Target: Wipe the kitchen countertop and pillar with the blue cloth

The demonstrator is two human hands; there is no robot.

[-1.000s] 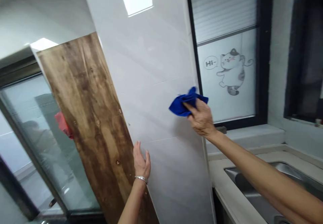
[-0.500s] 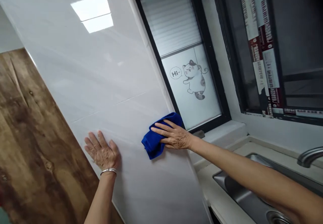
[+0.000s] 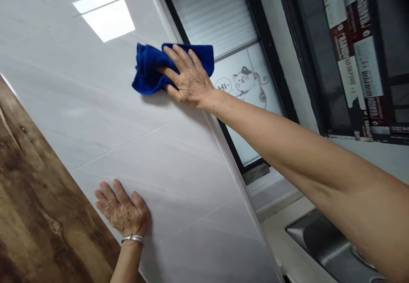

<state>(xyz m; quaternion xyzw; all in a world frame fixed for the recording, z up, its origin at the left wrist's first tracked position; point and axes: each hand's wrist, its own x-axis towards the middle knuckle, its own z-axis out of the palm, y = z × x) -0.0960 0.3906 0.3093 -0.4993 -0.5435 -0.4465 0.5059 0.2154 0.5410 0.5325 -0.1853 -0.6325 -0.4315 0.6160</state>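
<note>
L hand open, flat on white tile wall, fingers spread, nothing held, silver bangle at wrist, lower left. R arm stretched far out, R hand clamping blue microfiber cloth to tile, upper middle. Steel sink in desk, near right. Wood-grain panel left of tile. Frosted window w/ cat decal beyond cloth, far.

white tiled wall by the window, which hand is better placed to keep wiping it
Right hand, probably: it is pressing the blue cloth against the white tiled wall, while the left hand lies bare on the tiles lower down, holding nothing.
</note>
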